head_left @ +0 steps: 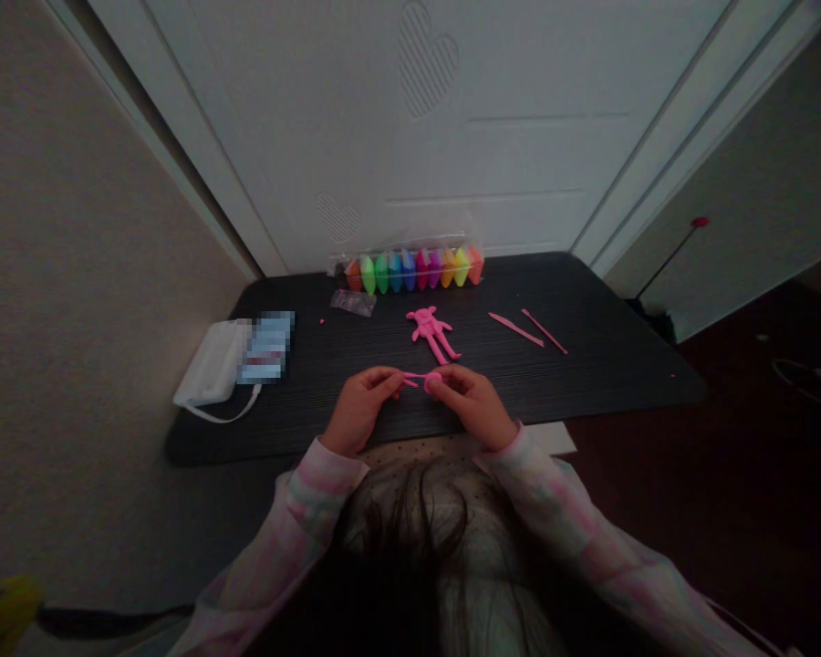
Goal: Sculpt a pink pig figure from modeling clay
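Both my hands meet over the near part of a dark table [588, 365]. My left hand [359, 406] and my right hand [475, 401] each pinch an end of a small pink clay piece [424, 378], a thin strip with a rounder lump at its right end. Beyond my hands, a pink clay figure [432, 332] with a round head, arms and long legs lies flat on the table.
A clear pack of coloured clay lumps [414, 269] stands at the table's far edge against a white door. Two pink modelling tools [528, 330] lie to the right. A small clear bag [354, 302] and a white pouch [212, 365] lie on the left.
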Demonstrator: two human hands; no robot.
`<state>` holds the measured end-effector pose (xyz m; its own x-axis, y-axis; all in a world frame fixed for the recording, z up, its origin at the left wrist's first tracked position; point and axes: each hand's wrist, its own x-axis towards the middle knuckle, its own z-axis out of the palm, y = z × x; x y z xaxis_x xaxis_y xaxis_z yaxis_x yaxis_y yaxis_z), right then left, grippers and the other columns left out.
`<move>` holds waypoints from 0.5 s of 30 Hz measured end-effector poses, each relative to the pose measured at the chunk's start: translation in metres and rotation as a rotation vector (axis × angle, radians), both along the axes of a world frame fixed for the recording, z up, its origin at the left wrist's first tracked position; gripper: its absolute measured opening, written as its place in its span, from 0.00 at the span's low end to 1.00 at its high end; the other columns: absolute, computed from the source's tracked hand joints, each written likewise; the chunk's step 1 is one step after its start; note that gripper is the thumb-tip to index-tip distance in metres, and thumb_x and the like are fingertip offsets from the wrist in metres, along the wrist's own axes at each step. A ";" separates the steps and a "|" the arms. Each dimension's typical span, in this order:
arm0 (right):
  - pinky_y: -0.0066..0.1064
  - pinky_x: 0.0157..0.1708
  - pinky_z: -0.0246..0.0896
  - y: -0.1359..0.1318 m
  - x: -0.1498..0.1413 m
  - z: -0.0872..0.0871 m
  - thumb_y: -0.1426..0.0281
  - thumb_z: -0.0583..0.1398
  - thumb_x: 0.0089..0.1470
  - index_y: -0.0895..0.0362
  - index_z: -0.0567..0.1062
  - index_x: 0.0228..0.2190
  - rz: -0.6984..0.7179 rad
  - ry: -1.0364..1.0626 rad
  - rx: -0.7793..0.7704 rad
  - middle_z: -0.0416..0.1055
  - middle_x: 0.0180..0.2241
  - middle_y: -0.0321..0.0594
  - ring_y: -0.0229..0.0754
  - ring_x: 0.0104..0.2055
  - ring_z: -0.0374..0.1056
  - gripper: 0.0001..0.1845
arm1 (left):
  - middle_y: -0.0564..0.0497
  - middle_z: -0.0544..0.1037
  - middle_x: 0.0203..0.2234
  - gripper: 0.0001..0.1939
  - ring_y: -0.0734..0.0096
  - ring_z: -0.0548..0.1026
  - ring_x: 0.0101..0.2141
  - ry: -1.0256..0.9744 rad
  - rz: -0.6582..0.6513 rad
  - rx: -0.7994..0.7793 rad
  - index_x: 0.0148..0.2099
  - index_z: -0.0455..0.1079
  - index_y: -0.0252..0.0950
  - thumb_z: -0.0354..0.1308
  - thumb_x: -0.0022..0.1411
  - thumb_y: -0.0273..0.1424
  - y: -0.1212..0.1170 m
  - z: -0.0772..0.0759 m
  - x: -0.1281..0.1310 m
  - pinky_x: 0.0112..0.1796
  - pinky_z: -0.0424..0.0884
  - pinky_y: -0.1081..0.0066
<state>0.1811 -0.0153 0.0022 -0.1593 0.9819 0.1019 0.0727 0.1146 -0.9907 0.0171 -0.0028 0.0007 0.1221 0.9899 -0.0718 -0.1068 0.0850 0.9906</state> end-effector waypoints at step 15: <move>0.27 0.32 0.60 0.000 -0.002 -0.004 0.65 0.60 0.45 0.56 0.67 0.29 0.032 0.017 0.043 0.68 0.26 0.34 0.35 0.30 0.65 0.10 | 0.53 0.73 0.22 0.12 0.78 0.66 0.22 0.078 -0.097 0.006 0.36 0.70 0.33 0.59 0.47 0.31 -0.005 0.011 0.005 0.25 0.62 0.75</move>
